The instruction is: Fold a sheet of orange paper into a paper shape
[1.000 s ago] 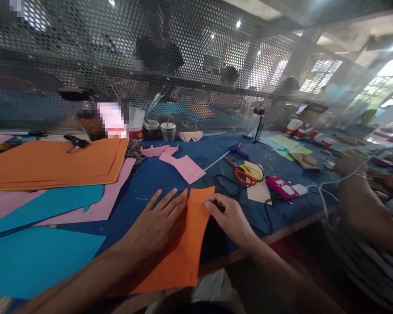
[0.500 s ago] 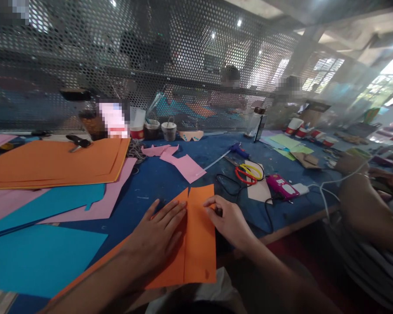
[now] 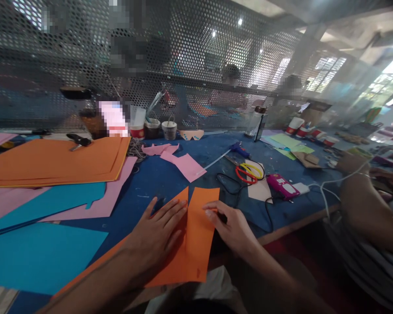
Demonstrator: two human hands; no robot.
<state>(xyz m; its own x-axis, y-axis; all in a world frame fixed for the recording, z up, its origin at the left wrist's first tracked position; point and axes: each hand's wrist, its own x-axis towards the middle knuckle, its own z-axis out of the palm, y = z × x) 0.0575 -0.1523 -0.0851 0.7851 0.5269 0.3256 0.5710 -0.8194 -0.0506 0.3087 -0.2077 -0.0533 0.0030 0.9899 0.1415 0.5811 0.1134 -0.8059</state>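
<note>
An orange sheet of paper (image 3: 173, 266) lies at the table's front edge. A split runs down from its top edge, setting off a strip (image 3: 199, 240) on the right; lower down the two seem joined along a crease. My left hand (image 3: 160, 226) lies flat on the sheet left of the split, fingers stretched out. At the strip's right edge, my right hand (image 3: 234, 224) grips the strip between thumb and fingers. The strip's upper end leans to the right, apart from the sheet.
Left are stacked orange sheets (image 3: 52, 159) with keys (image 3: 80, 140), and blue paper (image 3: 46, 257). Ahead lie pink paper pieces (image 3: 188, 167), a glue gun (image 3: 239, 150), scissors (image 3: 249, 173) and a magenta device (image 3: 282, 186) with cables. Another person's arm (image 3: 360, 196) is at right.
The split in the orange paper has widened. The strip's top has swung right and its bottom left, and my right hand has moved slightly right with it. My left hand has stayed nearly still.
</note>
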